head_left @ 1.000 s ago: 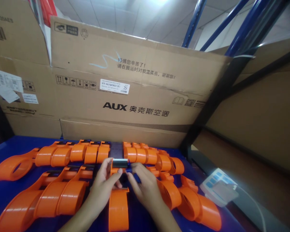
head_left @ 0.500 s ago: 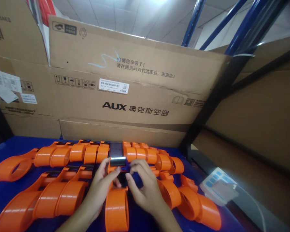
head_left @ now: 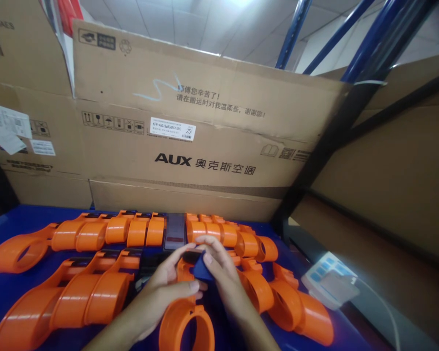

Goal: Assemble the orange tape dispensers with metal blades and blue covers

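Observation:
Both hands are at an orange tape dispenser (head_left: 186, 322) in the middle of the front. Its round ring points towards me, with its opening now in view. My left hand (head_left: 171, 285) is closed around the narrow neck of the dispenser, thumb across it. My right hand (head_left: 219, 265) pinches a small dark blue piece (head_left: 202, 269) against the dispenser's upper end. Fingers cover part of that end, so I cannot tell how the blue piece joins it. A dark strip shows just left of the blue piece.
Rows of orange dispensers (head_left: 75, 298) lie to the left, more orange dispensers (head_left: 290, 307) to the right, on a blue surface (head_left: 32, 214). A dark flat block (head_left: 175, 231) stands behind my hands. Cardboard (head_left: 205, 195) walls the back. A white power strip (head_left: 329, 282) with a cable lies right.
The dispenser has turned in my hands, so its ring opening faces me and its toothed metal edge is out of sight. My right hand has closed in on the blue piece.

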Demonstrator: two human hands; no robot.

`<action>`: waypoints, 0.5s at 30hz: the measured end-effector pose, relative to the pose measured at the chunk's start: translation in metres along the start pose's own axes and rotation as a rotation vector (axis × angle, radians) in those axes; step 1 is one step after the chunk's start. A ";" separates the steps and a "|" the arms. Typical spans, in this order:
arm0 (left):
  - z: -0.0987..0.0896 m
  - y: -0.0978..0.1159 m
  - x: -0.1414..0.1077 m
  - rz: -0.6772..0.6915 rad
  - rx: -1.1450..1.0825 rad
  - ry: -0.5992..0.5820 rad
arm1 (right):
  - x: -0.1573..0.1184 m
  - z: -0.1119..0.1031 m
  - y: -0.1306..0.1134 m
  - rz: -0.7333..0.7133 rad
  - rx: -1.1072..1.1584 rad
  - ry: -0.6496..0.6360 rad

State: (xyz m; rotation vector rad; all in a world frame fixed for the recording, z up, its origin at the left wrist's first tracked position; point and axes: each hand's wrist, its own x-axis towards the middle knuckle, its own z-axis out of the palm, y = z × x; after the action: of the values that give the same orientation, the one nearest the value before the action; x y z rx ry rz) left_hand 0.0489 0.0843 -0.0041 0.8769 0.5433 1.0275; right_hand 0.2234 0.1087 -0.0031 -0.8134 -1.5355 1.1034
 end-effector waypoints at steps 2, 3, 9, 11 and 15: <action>0.001 0.000 -0.001 0.058 0.042 0.015 | -0.001 0.004 0.000 -0.015 -0.060 0.040; 0.001 0.000 0.000 0.087 0.082 0.042 | -0.001 0.006 0.000 -0.021 -0.094 0.054; -0.002 0.001 0.005 0.140 0.282 0.088 | -0.003 0.014 -0.001 -0.015 -0.100 0.051; -0.003 0.001 0.006 0.150 0.289 0.089 | -0.003 0.015 -0.001 -0.006 -0.062 0.049; -0.006 0.001 0.009 0.175 0.278 0.117 | -0.002 0.015 0.001 -0.025 -0.085 0.060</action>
State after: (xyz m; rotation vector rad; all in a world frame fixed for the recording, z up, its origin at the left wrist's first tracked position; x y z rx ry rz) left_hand 0.0480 0.0945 -0.0068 1.1294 0.7295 1.1849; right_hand 0.2090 0.1033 -0.0051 -0.8755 -1.5472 0.9928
